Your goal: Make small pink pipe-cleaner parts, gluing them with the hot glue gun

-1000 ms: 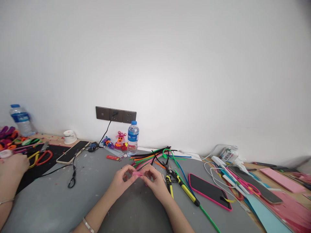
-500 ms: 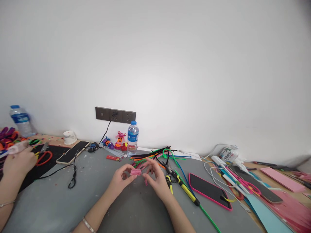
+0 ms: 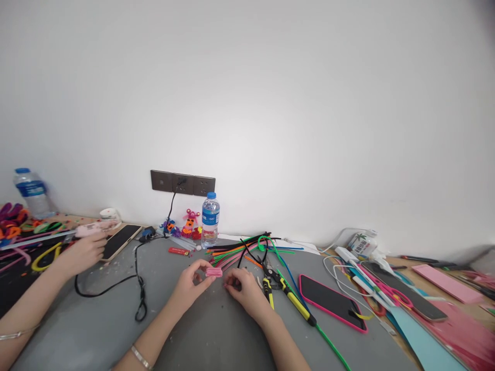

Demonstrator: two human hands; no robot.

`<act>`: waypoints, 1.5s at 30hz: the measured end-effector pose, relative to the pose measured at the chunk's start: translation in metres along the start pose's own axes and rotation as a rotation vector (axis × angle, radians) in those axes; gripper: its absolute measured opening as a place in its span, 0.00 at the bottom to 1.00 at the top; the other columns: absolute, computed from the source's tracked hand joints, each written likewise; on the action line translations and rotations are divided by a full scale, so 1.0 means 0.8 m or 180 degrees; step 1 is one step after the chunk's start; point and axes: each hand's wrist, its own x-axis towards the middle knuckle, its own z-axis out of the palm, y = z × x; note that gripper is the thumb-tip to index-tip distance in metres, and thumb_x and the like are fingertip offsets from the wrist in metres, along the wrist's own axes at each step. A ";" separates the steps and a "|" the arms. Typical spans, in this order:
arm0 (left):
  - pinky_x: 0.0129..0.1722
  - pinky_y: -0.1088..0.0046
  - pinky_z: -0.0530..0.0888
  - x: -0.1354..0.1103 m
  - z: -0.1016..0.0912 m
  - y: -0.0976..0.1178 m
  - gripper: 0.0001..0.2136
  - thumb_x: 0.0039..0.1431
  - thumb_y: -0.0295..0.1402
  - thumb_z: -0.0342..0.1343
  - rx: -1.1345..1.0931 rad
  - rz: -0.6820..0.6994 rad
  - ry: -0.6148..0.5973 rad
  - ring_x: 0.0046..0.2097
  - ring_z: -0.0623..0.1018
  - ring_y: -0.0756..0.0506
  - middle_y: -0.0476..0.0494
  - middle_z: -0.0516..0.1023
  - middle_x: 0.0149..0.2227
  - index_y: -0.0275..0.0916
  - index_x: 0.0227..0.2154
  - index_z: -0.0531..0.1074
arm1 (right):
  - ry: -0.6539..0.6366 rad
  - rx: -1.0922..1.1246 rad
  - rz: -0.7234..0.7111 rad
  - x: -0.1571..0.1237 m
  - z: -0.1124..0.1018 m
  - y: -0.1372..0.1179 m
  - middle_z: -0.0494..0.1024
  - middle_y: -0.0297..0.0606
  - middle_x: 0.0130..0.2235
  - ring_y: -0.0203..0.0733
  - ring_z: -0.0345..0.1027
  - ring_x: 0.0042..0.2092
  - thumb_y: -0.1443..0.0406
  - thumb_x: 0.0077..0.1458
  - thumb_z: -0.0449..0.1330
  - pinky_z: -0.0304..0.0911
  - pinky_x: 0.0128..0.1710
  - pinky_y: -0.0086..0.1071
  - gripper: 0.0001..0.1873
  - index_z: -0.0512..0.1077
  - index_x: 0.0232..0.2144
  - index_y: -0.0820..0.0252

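Observation:
My left hand (image 3: 189, 285) pinches a small pink coiled pipe-cleaner piece (image 3: 214, 271) just above the grey table (image 3: 216, 335). My right hand (image 3: 243, 291) rests on the table right beside it, fingers curled down over a short pink bit that I cannot make out clearly. A pile of coloured pipe cleaners (image 3: 247, 245) lies just beyond both hands. Yellow-handled pliers (image 3: 288, 294) lie to the right of my right hand.
A pink-cased phone (image 3: 332, 303) lies to the right, a water bottle (image 3: 210, 219) stands behind near the wall sockets (image 3: 182, 183). Another person's hand (image 3: 83, 252) at the left holds a pink glue gun (image 3: 95, 229) with a black cable (image 3: 127, 281) trailing. Scissors, cables and paper crowd the right side.
My right hand has let go of the pink coil and dropped onto the table. The other person's hand moved right with the glue gun, dragging the black cable along.

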 end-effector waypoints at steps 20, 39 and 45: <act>0.32 0.74 0.69 -0.003 0.001 -0.001 0.04 0.54 0.30 0.58 0.0367 0.0360 -0.0280 0.35 0.76 0.45 0.45 0.79 0.35 0.40 0.34 0.75 | 0.0510 0.1406 0.0500 0.008 0.010 0.025 0.78 0.39 0.30 0.45 0.73 0.29 0.64 0.50 0.59 0.67 0.30 0.35 0.12 0.75 0.38 0.60; 0.29 0.74 0.70 -0.002 0.001 -0.001 0.05 0.55 0.31 0.57 0.0467 0.0242 -0.0138 0.34 0.77 0.44 0.45 0.82 0.35 0.41 0.34 0.76 | 0.0702 0.1832 0.0420 0.009 -0.001 0.007 0.79 0.37 0.26 0.47 0.75 0.31 0.46 0.57 0.56 0.67 0.35 0.37 0.21 0.66 0.35 0.56; 0.29 0.75 0.70 -0.002 0.002 0.000 0.05 0.54 0.31 0.58 0.0456 0.0215 -0.0116 0.34 0.77 0.44 0.45 0.82 0.34 0.41 0.34 0.76 | 0.0678 0.2160 0.0568 0.012 -0.001 0.007 0.79 0.38 0.26 0.41 0.68 0.24 0.44 0.54 0.58 0.61 0.26 0.31 0.22 0.65 0.32 0.56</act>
